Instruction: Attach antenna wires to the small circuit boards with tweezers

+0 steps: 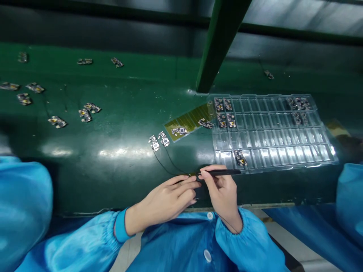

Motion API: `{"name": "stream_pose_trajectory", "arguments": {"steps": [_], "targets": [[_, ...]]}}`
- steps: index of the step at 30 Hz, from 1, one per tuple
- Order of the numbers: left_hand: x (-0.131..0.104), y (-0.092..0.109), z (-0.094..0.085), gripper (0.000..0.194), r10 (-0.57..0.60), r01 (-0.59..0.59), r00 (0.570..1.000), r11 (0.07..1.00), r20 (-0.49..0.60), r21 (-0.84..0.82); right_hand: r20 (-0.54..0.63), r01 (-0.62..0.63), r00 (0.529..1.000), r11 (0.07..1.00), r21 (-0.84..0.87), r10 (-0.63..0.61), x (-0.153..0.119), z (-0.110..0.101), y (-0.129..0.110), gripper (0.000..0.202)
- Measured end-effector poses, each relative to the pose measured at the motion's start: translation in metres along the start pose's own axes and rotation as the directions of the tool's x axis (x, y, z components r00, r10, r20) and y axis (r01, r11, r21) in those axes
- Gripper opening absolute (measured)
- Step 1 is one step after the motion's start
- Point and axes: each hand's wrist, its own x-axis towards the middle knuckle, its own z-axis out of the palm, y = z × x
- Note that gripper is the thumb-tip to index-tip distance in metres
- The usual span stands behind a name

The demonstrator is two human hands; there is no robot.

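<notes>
My left hand (168, 196) rests low over the bench, fingers closed together at the end of a thin dark cable (161, 163). Two such cables run from a pair of small circuit boards (154, 144) on the green surface to its fingertips. A tiny yellowish piece (193, 174) shows at those fingertips, too small to make out fully. Black tweezers (227, 172) are gripped in my right hand (222, 189), lying nearly level with their tip pointing left at the tiny piece. The left thumb is mostly hidden.
To the right lies a clear compartment tray (272, 170) with several boards. A yellow tape sheet (194, 117) reaches under its left edge, with boards on it. More boards (57, 121) are scattered left. A green post (217, 45) rises behind. Blue sleeves (22, 196) appear at both sides.
</notes>
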Motion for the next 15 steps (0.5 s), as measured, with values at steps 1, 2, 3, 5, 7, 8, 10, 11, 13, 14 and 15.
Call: {"name": "stream_pose_trajectory", "arguments": {"steps": [1,2,3,5,7,8,10,11,13,14,15], "targets": [[0.000,0.000,0.000,0.013,-0.006,0.006,1.000,1.000,-0.003,-0.011,-0.009,-0.006,1.000,1.000,0.000,0.006,0.001,0.001,0.000,0.010],[0.000,0.000,0.000,0.013,-0.012,0.012,1.000,1.000,-0.005,-0.016,-0.020,-0.012,1.000,1.000,0.000,0.012,0.001,0.001,-0.001,0.010],[0.000,0.000,0.001,0.013,-0.015,0.015,1.000,1.000,-0.004,-0.014,-0.033,-0.017,0.999,1.000,0.003,0.017,0.001,0.002,-0.002,0.010],[-0.001,0.000,0.001,0.013,-0.011,0.011,1.000,1.000,0.000,0.008,-0.057,-0.024,0.998,1.000,0.017,0.025,0.002,0.003,-0.003,0.008],[-0.001,-0.001,0.001,0.014,-0.001,0.001,1.000,0.999,0.005,0.033,-0.064,-0.031,0.997,0.999,0.035,0.034,0.003,0.003,-0.006,0.008],[-0.001,-0.001,0.000,0.014,0.001,-0.001,1.000,0.999,0.007,0.045,-0.064,-0.036,0.997,0.998,0.047,0.039,0.004,0.003,-0.007,0.009],[0.000,-0.001,0.000,0.015,0.004,-0.005,1.000,0.998,0.008,0.070,-0.064,-0.047,0.997,0.996,0.073,0.051,0.005,0.002,-0.011,0.011],[0.000,-0.001,0.000,0.014,0.004,-0.005,1.000,0.997,0.012,0.083,-0.067,-0.050,0.996,0.995,0.086,0.056,0.005,0.002,-0.013,0.012],[0.000,-0.002,0.001,0.014,0.004,-0.005,1.000,0.996,0.012,0.091,-0.081,-0.047,0.995,0.993,0.110,0.056,0.007,0.001,-0.015,0.013],[0.000,-0.002,0.001,0.014,0.003,-0.004,1.000,0.996,0.008,0.088,-0.088,-0.042,0.995,0.992,0.121,0.053,0.007,0.001,-0.016,0.014],[-0.001,-0.002,0.002,0.014,0.008,-0.008,1.000,0.996,-0.005,0.084,-0.098,-0.035,0.994,0.991,0.132,0.048,0.007,0.000,-0.016,0.014]]}}
